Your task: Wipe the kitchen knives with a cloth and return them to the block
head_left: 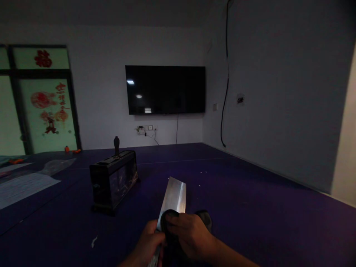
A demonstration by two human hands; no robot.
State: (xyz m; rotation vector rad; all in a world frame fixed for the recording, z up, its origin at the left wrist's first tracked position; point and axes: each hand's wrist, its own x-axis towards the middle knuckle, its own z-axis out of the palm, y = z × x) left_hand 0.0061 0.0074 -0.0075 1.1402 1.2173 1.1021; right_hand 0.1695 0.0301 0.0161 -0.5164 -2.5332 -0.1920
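Note:
A kitchen cleaver [174, 196] points away from me, its broad shiny blade tilted upward. My left hand [150, 241] is closed around its lower end near the handle, which is mostly hidden at the bottom edge. My right hand [193, 231] is closed on a dark, cloth-like piece [169, 218] and presses it to the blade's near part. The rest of that piece is lost in shadow below the fingers. Just beyond the right hand, a dark rounded object [205, 218] shows partly; its kind is unclear.
A black knife block [112, 181] with one dark handle [116, 144] standing up from it is on the purple surface [239, 200], left of the cleaver. Paper sheets [30, 187] and clear plastic [58, 165] lie further left. A television [167, 90] hangs on the far wall.

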